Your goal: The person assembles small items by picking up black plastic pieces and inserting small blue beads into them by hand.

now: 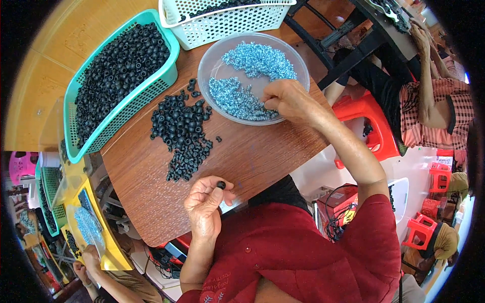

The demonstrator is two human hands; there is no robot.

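Note:
My left hand (206,204) is closed in a pinch on a small round black plastic piece (221,185), above the near edge of the wooden table. My right hand (289,100) reaches into a round clear plastic tub (203,86), its fingers pinched together beside a heap of small silvery-blue metal springs (260,59). What those fingertips hold, if anything, is hidden. Left of the tub, a loose pile of hollow round black pieces (177,118) lies on the table, with smaller black plug-like pieces (189,160) at its near end.
A turquoise basket (174,58) full of black pieces stands at the left, beside a white perforated basket (227,25). A red stool (366,113) is right of the wooden table (252,156). Other people's hands work at a yellow tray (117,257) lower left and a far-right table.

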